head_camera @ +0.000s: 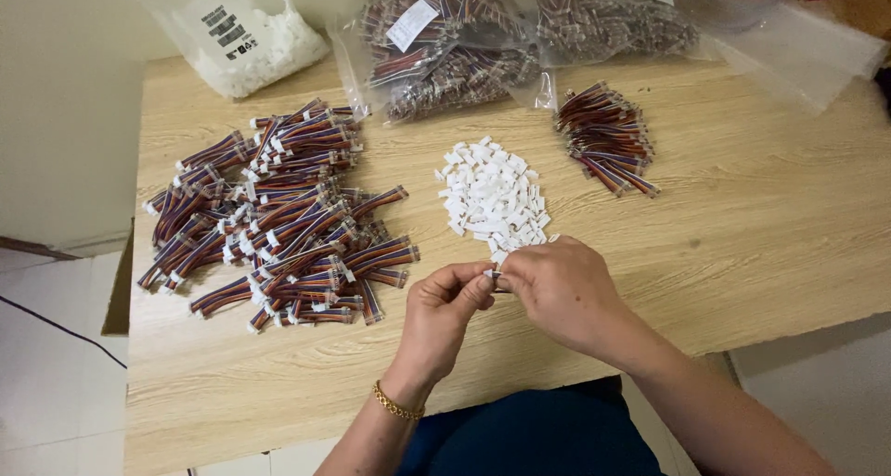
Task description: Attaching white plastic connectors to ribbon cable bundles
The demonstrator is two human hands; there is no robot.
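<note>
a small white connector (495, 274) is pinched between the fingertips of the left hand (444, 314) and the right hand (561, 290), both closed on it above the near edge of the wooden table (761, 225). a gold bracelet (396, 405) is worn on the left wrist. a heap of white connectors (492, 198) lies just beyond the hands. a large pile of wire bundles with white ends (278, 221) is spread to the left, a smaller bundle of wires (605, 137) to the right. plastic bags of parts (464, 45) are kept at the far edge.
</note>
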